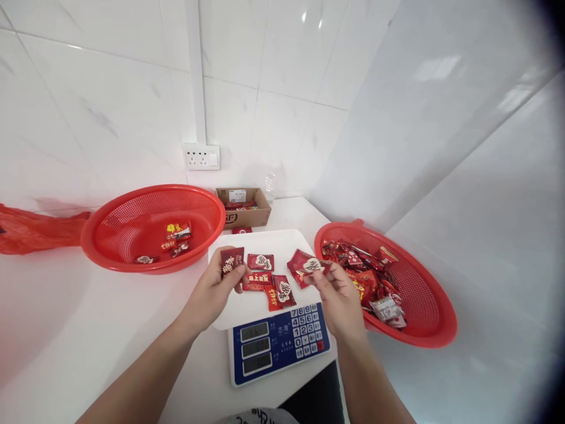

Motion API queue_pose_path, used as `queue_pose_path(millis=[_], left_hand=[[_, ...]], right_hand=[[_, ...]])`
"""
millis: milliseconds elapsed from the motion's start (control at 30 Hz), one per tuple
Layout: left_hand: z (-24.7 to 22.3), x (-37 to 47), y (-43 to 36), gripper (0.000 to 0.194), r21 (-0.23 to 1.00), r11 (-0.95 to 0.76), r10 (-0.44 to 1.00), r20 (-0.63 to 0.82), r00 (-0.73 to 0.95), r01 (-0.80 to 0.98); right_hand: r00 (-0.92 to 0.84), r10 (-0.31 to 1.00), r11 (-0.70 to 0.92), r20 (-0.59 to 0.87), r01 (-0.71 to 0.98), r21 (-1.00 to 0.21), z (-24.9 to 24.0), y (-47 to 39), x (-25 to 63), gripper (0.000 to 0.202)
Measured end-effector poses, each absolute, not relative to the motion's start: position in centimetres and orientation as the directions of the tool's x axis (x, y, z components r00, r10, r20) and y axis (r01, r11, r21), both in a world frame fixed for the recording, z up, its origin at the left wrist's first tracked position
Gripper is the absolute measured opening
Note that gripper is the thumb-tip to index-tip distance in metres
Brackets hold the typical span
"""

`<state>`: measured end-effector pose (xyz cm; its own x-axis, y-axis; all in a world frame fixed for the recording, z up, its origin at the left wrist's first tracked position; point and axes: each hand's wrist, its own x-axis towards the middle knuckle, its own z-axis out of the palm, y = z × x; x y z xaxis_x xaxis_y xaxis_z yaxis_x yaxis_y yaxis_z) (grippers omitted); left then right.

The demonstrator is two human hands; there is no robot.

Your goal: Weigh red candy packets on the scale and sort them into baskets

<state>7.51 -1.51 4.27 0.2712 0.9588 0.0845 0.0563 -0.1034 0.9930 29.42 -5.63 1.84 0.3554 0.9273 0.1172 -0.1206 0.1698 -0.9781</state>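
My left hand (220,288) pinches a dark red candy packet (232,259) with white lettering over the left part of a white weighing tray (225,318). Above the tray's right side, my right hand (338,294) grips red candy packets (304,263), at least two overlapping, one with a white emblem. Between the hands, several red packets (260,262) lie flat on the tray, some with yellow lettering. The tray sits on a digital scale (282,341) with a blue keypad panel and three displays, whose digits I cannot read.
A red plastic basket (154,191) at left holds a few packets; a fuller red basket (435,294) stands at right. Behind the tray are a cardboard box (260,215) with packets and a clear plastic item (269,185). A red bag (39,229) lies far left. A socket (201,157) is on the wall.
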Motion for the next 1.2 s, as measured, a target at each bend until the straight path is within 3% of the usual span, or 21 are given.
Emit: queue_pose_path(millis=[100,200,300,400,567,733,933,1033,1200], left_hand=[[4.7,7.1,-1.4,0.016,0.993,-0.097,0.969,0.078,0.236,0.07],[4.8,7.3,-1.9,0.019,0.993,-0.087,0.919,0.047,0.39,0.084],[4.4,8.5,-3.1,0.03,0.989,-0.061,0.804,-0.031,0.593,0.134],[3.9,9.8,-4.7,0.053,0.961,-0.105,0.726,-0.102,0.68,0.256],[3.6,11.0,-6.2,0.06,0.918,-0.184,0.64,-0.159,0.752,0.35],[3.6,11.0,-5.7,0.057,0.833,-0.373,0.665,-0.068,0.744,0.409],[2.3,11.1,-2.8,0.032,0.447,-0.772,0.594,0.252,0.764,0.452],[1.2,11.4,-1.5,0.032,0.311,-0.795,0.594,0.224,0.773,0.521],[0.9,12.0,-0.6,0.041,0.249,-0.777,0.614,0.095,0.784,0.578]], right_hand=[[0.45,0.891,0.219,0.063,-0.304,-0.927,1.5,-6.2,30.9,0.02],[0.345,0.938,0.167,0.027,-0.383,-0.909,1.2,-7.5,31.2,0.02],[0.1,0.992,0.105,0.077,-0.313,-0.944,0.9,-9.2,30.4,0.017],[-0.147,0.985,0.066,0.094,-0.186,-0.98,0.8,-10.5,29.2,0.015],[-0.216,0.972,0.074,0.088,-0.073,-0.995,1.0,-11.2,28.5,0.012],[-0.094,0.992,0.072,0.086,-0.149,-0.986,0.2,-11.1,29.8,0.014],[0.381,0.919,0.218,0.104,-0.27,-0.938,0.2,-10.7,33.8,0.02],[0.488,0.868,0.264,0.096,-0.287,-0.921,0.5,-10.5,35.4,0.02],[0.506,0.861,0.243,0.057,-0.31,-0.919,0.0,-10.0,36.6,0.021]])
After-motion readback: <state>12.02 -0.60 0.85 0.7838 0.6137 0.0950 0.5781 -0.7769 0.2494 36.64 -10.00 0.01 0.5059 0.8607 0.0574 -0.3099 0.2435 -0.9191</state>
